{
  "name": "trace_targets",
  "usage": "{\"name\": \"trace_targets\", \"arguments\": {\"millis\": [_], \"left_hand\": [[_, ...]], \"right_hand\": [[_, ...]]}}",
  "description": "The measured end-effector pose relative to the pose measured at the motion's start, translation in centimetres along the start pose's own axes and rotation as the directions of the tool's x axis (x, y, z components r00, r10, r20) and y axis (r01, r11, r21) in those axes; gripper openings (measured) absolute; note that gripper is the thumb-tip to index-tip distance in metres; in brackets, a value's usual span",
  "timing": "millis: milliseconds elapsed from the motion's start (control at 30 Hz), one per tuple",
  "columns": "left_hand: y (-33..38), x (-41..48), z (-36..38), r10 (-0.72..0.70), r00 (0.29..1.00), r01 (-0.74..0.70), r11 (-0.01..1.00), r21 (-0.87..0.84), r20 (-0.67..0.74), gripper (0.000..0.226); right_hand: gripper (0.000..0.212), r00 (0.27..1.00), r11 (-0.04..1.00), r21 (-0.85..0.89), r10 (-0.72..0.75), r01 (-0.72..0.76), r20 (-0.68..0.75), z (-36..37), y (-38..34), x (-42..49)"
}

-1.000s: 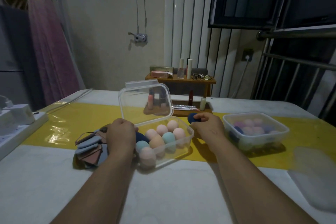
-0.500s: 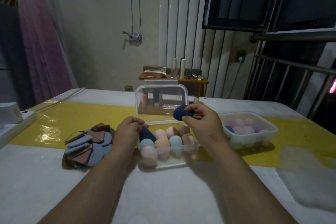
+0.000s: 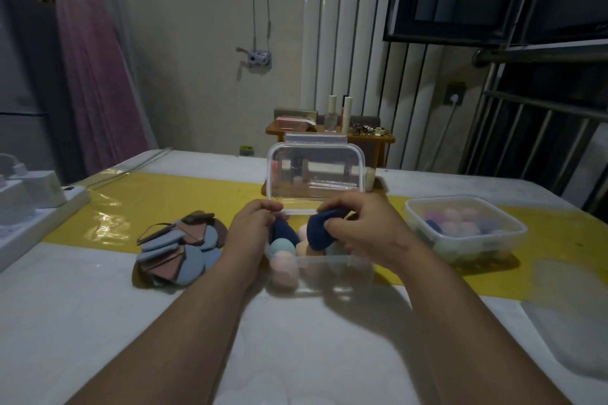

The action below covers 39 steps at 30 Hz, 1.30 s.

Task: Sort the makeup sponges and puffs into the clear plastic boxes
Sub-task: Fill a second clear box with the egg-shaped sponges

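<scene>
Right hand (image 3: 365, 233), fingers round a navy sponge (image 3: 317, 232) over the clear box (image 3: 335, 268); left hand (image 3: 251, 228), fingers around its rim.

held sponge (image 3: 318, 231): navy | boxed sponges (image 3: 283, 259): pink, teal, peach | flat puffs (image 3: 179, 248): grey-blue, brown | table runner (image 3: 158, 197): yellow

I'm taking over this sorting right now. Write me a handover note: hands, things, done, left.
Right hand: pinches a dark blue sponge over the open box.
Left hand: curled at that box's left rim; grip unclear.
Done: egg-shaped sponges sit in the open box; the second box, to the right, holds more.
Left: drop in the blue sponge; the flat puffs lie piled on the table, left of the box, unsorted.
</scene>
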<state>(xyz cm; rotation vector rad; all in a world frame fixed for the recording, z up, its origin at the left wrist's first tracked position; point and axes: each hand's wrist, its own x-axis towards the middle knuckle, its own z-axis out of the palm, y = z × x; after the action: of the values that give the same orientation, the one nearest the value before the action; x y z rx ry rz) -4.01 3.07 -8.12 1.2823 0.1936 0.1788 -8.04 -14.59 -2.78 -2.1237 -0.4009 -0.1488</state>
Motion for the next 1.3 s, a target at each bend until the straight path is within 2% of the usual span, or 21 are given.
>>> {"name": "trace_targets", "arguments": {"millis": [100, 367, 500, 733, 833, 933, 1000, 1233, 1300], "left_hand": [[-0.1, 0.0, -0.1, 0.017, 1.0, -0.017, 1.0, 0.016, 0.012, 0.028], [0.2, -0.5, -0.1, 0.048, 0.999, -0.049, 0.997, 0.059, 0.021, 0.032], [0.3, -0.6, 0.0, 0.056, 0.998, -0.058, 0.995, 0.081, 0.017, 0.03], [0.4, -0.8, 0.1, 0.04, 0.999, -0.041, 0.997, 0.062, 0.013, 0.029], [0.4, -0.8, 0.2, 0.048, 0.999, -0.049, 0.996, 0.069, 0.017, 0.028], [0.4, -0.8, 0.1, 0.045, 0.999, -0.046, 0.996, 0.081, 0.016, 0.028], [0.4, -0.7, 0.1, 0.045, 0.999, -0.046, 0.995, 0.088, 0.014, 0.028], [0.4, -0.9, 0.1, 0.036, 0.999, -0.037, 0.996, 0.085, 0.013, 0.026], [0.4, -0.8, 0.1, 0.037, 0.999, -0.038, 0.996, 0.081, 0.011, 0.025]], "right_hand": [[0.015, 0.998, 0.998, -0.053, 0.036, -0.034, 0.053, 0.3, -0.4, -0.1], [0.027, 0.963, 0.925, -0.372, 0.163, -0.074, 0.213, 1.1, -0.2, 0.6], [0.019, 0.972, 0.923, -0.371, 0.17, -0.1, 0.16, 1.2, -0.3, 0.9], [0.03, 0.986, 0.901, -0.431, 0.117, -0.054, 0.12, 1.5, -0.2, 1.0], [0.021, 0.971, 0.902, -0.423, 0.171, -0.085, 0.169, 1.2, -0.4, 0.9], [0.01, 0.961, 0.929, -0.342, 0.212, -0.141, 0.179, 0.9, -0.4, 0.8], [0.013, 0.96, 0.938, -0.307, 0.222, -0.163, 0.168, 1.0, -0.5, 0.9], [0.011, 0.941, 0.892, -0.388, 0.308, -0.232, 0.144, 2.2, -1.0, 1.4], [0.016, 0.937, 0.865, -0.439, 0.326, -0.243, 0.125, 2.6, -1.1, 1.6]]}}
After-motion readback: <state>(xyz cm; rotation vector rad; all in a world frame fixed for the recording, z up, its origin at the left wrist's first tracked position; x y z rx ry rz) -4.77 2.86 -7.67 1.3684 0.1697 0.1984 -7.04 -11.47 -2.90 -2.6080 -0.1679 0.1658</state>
